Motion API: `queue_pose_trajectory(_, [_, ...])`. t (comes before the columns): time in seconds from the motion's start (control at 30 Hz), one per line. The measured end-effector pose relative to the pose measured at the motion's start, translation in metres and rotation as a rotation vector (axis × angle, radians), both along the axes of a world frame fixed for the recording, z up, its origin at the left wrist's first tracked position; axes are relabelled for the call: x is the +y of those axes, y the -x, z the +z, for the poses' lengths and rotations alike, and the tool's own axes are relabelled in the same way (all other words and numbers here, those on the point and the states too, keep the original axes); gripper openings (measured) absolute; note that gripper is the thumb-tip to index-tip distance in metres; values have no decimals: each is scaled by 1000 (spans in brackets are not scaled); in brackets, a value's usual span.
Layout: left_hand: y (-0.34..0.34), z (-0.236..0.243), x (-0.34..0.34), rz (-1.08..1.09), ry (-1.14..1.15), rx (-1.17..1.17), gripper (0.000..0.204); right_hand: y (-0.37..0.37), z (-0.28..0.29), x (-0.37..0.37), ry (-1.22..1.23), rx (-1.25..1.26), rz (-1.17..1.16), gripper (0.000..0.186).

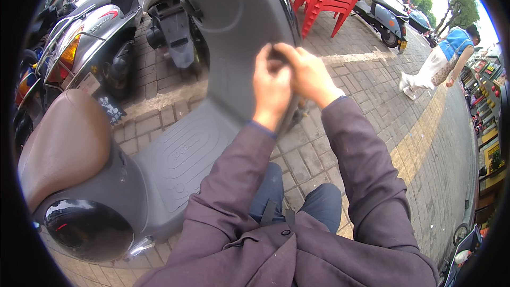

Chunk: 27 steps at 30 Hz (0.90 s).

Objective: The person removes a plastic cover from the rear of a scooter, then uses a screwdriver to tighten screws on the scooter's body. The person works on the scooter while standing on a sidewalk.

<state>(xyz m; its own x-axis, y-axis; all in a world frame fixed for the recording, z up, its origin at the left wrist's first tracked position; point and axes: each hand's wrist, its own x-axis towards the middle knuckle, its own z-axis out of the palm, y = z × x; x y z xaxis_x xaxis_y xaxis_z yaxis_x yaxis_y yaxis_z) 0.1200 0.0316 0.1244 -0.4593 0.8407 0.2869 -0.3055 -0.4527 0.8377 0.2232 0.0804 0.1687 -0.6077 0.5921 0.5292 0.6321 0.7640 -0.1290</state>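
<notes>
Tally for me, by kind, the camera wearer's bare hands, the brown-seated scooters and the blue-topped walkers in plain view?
Wearer's bare hands: 2 (left hand, right hand)
Brown-seated scooter: 1
Blue-topped walker: 1
Total: 4

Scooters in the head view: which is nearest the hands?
The grey scooter with the brown seat; its front panel is behind the left hand and right hand. The silver scooter and others stand farther off.
</notes>
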Motion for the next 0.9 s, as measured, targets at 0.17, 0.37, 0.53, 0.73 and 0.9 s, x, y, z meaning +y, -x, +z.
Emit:
queue_pose_trajectory(0.17, [1, -2, 2, -8, -12, 27, 61, 4, -19, -13, 251, 306, 142, 63])
queue_pose_trajectory(0.37, [23, -1, 0, 23, 17, -28, 53, 25, -25, -30, 626, 549, 143, 75])
queue_pose_trajectory(0.53, [31, 4, -5, 35, 21, -18, 47, 29, -16, -37, 744, 641, 150, 75])
queue_pose_trajectory(0.73, [32, 4, -2, 31, 36, 7, 42, 30, -9, -39, 757, 662, 141, 71])
queue_pose_trajectory(0.9, [36, 1, 1, 61, 35, 52, 37, 34, -8, -41, 791, 733, 132, 69])
